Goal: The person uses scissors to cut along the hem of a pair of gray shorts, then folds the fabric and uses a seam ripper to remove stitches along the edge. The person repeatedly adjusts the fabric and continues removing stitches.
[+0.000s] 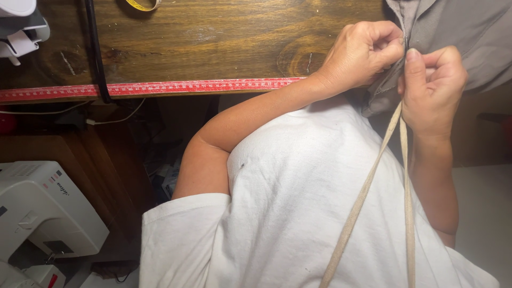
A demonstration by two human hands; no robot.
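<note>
My left hand (358, 52) pinches the edge of a grey fabric (469, 32) at the front edge of a dark wooden table (213, 37). Right beside it, my right hand (433, 88) is closed on the same edge of the cloth, thumb up against the left hand's fingers. Two lengths of beige strap (373, 176) hang from where the hands meet and run down over my white shirt to the bottom of the view. What the fingertips hold between them, besides cloth and strap, is hidden.
A red measuring tape (149, 88) is fixed along the table's front edge. A black cable (96, 48) crosses the tabletop, a yellow tape measure (143, 5) lies at the far edge. A white sewing machine (37, 213) stands low at the left, another white device (18, 26) top left.
</note>
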